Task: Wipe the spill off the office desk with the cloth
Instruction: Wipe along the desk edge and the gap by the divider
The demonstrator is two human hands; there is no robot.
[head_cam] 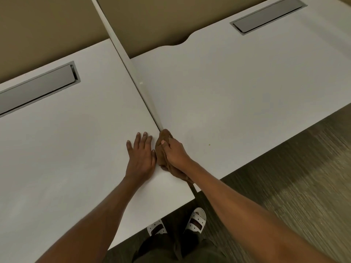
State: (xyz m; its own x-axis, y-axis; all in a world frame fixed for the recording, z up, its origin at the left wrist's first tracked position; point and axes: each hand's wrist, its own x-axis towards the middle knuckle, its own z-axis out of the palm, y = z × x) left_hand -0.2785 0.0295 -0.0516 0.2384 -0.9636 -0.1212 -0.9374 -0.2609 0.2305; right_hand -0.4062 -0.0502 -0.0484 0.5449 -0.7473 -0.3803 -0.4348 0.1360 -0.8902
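- Right hand (175,151) grips the bunched brown cloth (160,154), its length along the white desk's (228,92) seam (147,97).
- Left hand (141,154) lies flat, fingers straight, just left of that seam.

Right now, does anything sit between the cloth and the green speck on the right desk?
Nothing visible: the right hand grips the cloth at the seam, with only bare desktop up to the green speck.

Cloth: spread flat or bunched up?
Bunched. The cloth is wadded in the right hand, fingers curled round it, at the desk seam.
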